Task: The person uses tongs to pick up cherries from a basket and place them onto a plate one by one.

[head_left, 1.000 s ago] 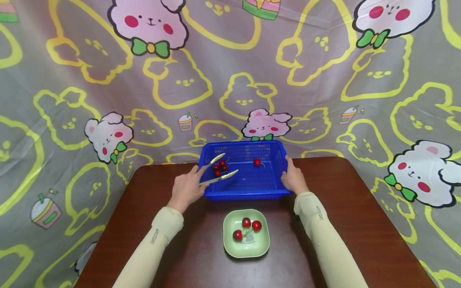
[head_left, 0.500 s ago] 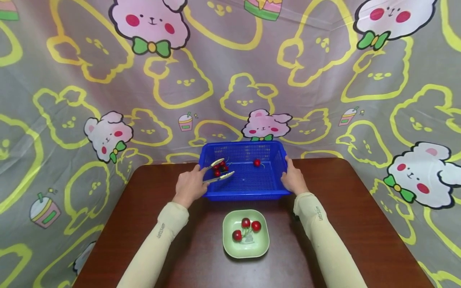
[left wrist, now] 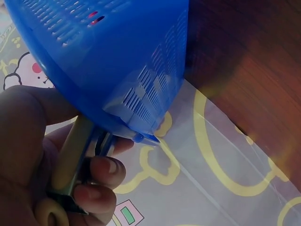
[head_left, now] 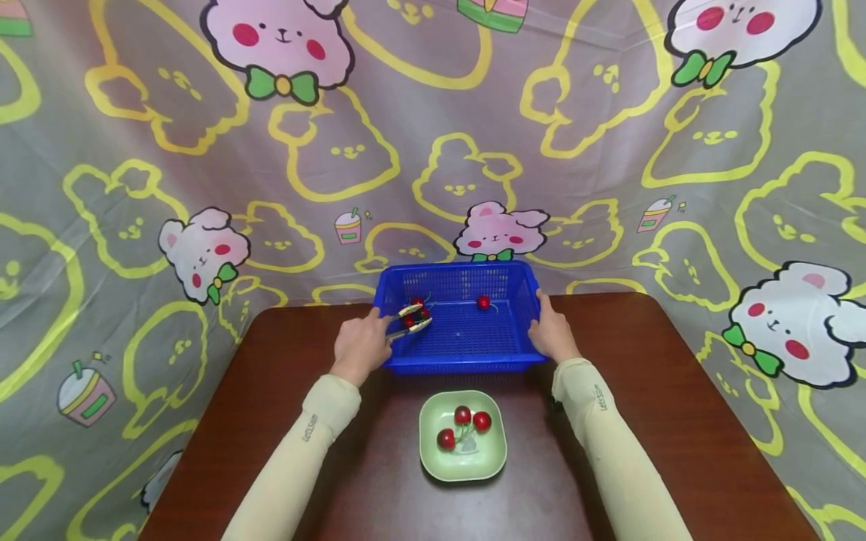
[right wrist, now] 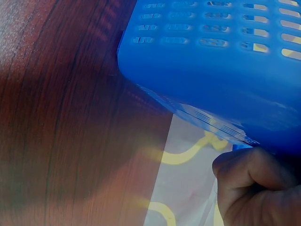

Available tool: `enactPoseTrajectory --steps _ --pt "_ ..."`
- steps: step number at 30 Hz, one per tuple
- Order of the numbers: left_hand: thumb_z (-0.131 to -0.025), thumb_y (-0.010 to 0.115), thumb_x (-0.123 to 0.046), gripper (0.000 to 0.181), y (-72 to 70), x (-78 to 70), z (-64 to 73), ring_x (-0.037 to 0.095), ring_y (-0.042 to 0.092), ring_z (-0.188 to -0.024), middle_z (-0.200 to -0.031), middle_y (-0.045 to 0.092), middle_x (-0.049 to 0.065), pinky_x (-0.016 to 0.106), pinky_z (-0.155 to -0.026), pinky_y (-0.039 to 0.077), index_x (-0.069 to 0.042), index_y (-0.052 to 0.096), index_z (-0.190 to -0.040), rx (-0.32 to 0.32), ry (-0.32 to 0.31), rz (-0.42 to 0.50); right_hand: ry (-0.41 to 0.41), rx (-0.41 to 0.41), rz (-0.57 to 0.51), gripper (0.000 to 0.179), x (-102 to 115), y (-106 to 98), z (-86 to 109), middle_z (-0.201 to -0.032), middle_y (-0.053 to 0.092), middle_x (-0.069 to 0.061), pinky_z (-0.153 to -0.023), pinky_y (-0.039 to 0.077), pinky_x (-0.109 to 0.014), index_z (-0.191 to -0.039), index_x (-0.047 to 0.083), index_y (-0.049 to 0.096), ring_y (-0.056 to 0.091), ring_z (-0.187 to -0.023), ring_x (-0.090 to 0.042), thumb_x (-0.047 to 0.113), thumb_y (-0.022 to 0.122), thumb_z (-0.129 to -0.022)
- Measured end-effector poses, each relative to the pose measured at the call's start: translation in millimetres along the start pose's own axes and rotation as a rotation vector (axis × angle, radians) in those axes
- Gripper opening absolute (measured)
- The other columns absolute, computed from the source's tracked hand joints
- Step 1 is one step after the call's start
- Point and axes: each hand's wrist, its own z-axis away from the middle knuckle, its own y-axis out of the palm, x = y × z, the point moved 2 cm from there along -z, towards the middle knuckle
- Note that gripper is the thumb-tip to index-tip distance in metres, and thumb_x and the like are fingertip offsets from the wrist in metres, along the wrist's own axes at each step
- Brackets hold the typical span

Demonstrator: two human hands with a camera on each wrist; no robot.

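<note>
My left hand point(head_left: 361, 344) grips a pair of tongs point(head_left: 418, 326) at the left rim of a blue plastic basket point(head_left: 473, 359). The tongs' tips reach over the rim and lie around or against a cluster of cherries point(head_left: 409, 321) at the basket's left; whether one is pinched I cannot tell. In the left wrist view, fingers curl round the tongs' handle point(left wrist: 70, 155) beside the basket wall. My right hand point(head_left: 555, 333) holds the basket's right rim, its fingers partly hidden. A single cherry point(head_left: 483, 302) lies farther right inside the basket.
A light green square dish point(head_left: 497, 467) with three cherries stands in front of the basket on the brown wooden table point(head_left: 284, 421). Behind the table hangs a grey patterned cloth point(head_left: 433, 98), close to the basket's back.
The tongs have moved in toward the cherry cluster and their arms have come closer together. My left hand has shifted slightly right. The right hand and basket have stayed put.
</note>
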Motion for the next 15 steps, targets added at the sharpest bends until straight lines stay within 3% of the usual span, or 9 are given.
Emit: enactPoseTrajectory --steps 15 --pt "-0.085 0.074 -0.023 0.038 2.2 -3.1 0.2 0.032 0.069 -0.072 -0.114 0.068 0.005 0.046 -0.062 0.054 -0.020 0.075 -0.122 -0.032 0.006 -0.014 -0.005 -0.003 0.005 0.069 0.7 -1.2 1.1 -0.136 0.054 -0.042 -0.102 0.046 -0.063 -0.165 0.007 0.013 0.060 -0.118 -0.055 0.010 0.044 -0.104"
